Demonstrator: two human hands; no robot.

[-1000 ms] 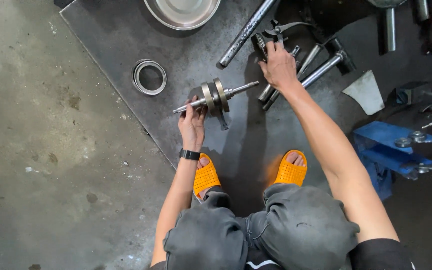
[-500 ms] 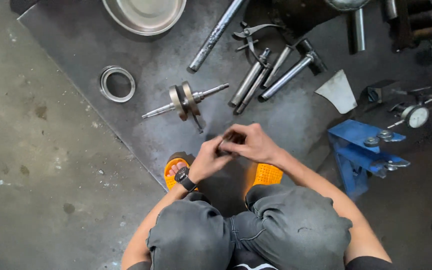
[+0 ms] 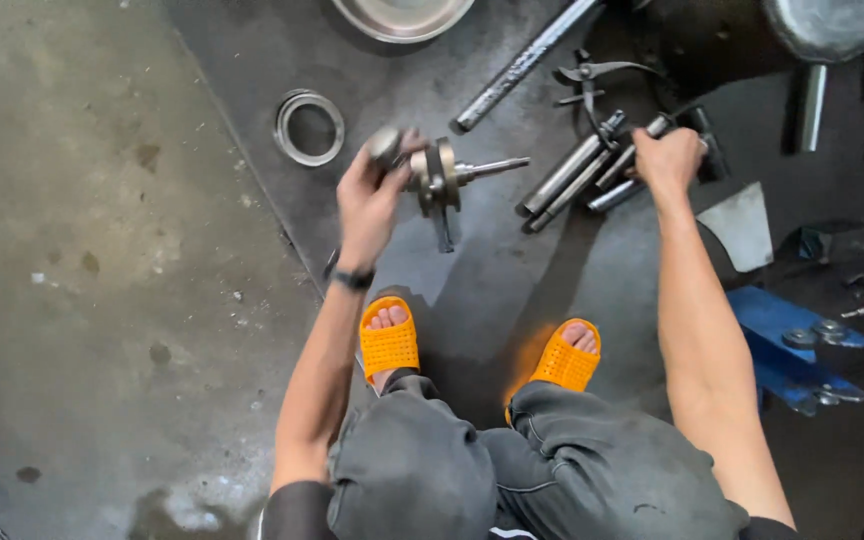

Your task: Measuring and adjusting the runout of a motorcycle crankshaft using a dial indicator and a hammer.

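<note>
My left hand [image 3: 370, 200] grips one shaft end of a metal crankshaft [image 3: 442, 178] and holds it up above the dark metal sheet [image 3: 512, 290]. The crankshaft's other shaft points right and its rod hangs down. My right hand [image 3: 667, 155] is stretched out to the right and closed on a dark tool handle [image 3: 704, 145] among a bunch of steel rods and tools [image 3: 577, 175]. A black watch sits on my left wrist.
A steel ring [image 3: 308, 127] lies left of the crankshaft. A round metal bowl [image 3: 402, 15] and a long bar [image 3: 522, 65] lie at the top. A blue stand [image 3: 792, 345] with small parts stands at right. My feet in orange sandals [image 3: 389, 340] rest on the sheet.
Both hands were together near my knees. Now the left hand has picked up the crankshaft, and the right hand has reached out to the tools at right.
</note>
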